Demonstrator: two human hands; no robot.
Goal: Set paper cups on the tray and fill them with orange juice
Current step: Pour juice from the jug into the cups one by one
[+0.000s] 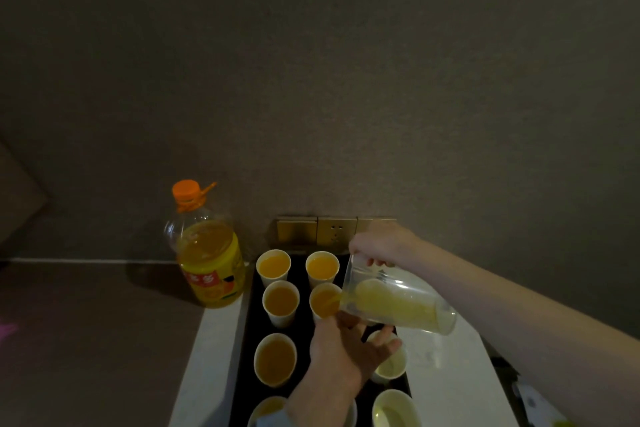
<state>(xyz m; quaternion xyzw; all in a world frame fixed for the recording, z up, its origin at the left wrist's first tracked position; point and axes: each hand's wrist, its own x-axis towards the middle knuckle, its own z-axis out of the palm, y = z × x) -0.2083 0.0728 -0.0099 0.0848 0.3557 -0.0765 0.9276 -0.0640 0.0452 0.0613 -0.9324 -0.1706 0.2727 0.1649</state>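
We are mid-pour: the right hand (379, 244) grips the rim end of the clear jug (398, 298), tipped so its lip sits over the second-row cup (325, 300) just right of frame centre, low down. The left hand (349, 347) reaches in beneath the jug, fingers loosely spread near that cup; whether it touches it we cannot tell. Keep the tilt shallow and stop short of the rim (paper walls flex). On the black tray (247, 329), two cups (389, 364) at lower right look unfilled. The juice bottle (207, 253) stands capped on the tabletop (207, 357), left of the tray.
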